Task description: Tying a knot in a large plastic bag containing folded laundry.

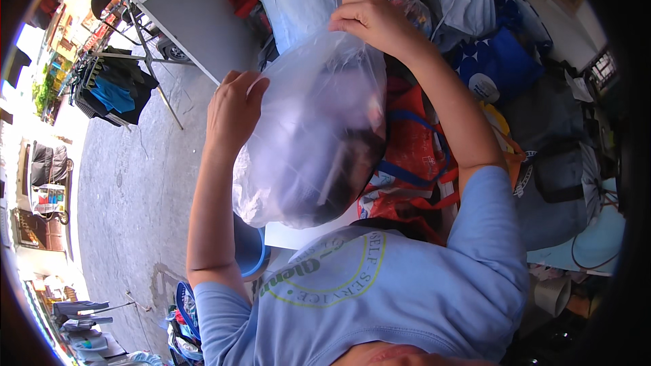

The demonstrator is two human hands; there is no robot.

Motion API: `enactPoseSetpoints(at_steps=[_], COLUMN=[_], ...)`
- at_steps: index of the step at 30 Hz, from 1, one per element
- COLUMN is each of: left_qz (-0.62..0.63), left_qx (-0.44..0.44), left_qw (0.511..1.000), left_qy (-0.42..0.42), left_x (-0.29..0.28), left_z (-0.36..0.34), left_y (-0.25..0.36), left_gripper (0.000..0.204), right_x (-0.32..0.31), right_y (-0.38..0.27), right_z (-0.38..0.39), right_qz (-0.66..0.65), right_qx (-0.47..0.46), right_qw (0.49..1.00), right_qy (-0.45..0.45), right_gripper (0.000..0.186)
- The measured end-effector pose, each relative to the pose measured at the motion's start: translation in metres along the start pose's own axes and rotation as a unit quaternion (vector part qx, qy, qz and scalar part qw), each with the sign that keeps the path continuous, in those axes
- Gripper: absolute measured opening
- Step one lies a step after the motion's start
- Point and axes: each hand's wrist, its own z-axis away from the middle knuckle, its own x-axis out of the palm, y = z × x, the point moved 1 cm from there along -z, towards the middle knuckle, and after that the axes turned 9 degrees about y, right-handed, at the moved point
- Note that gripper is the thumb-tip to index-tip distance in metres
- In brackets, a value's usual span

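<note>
My left hand [236, 105] and right hand [369, 22] apart, each pinching the upper edge of the filled clear plastic bag [308, 132], before my chest. Thin film could tear under load; should one pinch slip, contents might spill toward the blue bin [252, 252].

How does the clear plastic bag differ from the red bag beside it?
The clear plastic bag is see-through, with pale and dark contents showing; the red bag looks opaque. The left hand and right hand hold the clear plastic bag near its top, while neither holds the red bag.
</note>
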Motion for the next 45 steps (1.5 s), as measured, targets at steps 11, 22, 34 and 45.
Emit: enactPoseSetpoints(at_steps=[11,22,34,45], left_qz=[0.317,0.406,0.309,0.269], left_qx=[-0.085,-0.167,-0.037,0.011], left_qw=[0.937,0.890,0.948,0.952], left_qy=[-0.120,-0.123,-0.071,-0.148], left_x=[0.051,0.054,0.046,0.048], left_z=[-0.049,-0.042,-0.035,-0.004], left_y=[0.039,0.047,0.050,0.016], left_gripper=[0.022,0.021,0.020,0.078], right_x=[0.004,0.049,0.056,0.022], right_y=[-0.015,-0.060,-0.063,-0.023], right_z=[-0.002,0.073,0.075,0.022], right_qz=[-0.083,-0.109,-0.036,0.200], right_qx=[0.110,0.284,0.245,-0.035], right_qw=[0.990,0.945,0.950,0.977], right_qy=[-0.016,0.120,0.191,-0.059], right_gripper=[0.007,0.014,0.012,0.030])
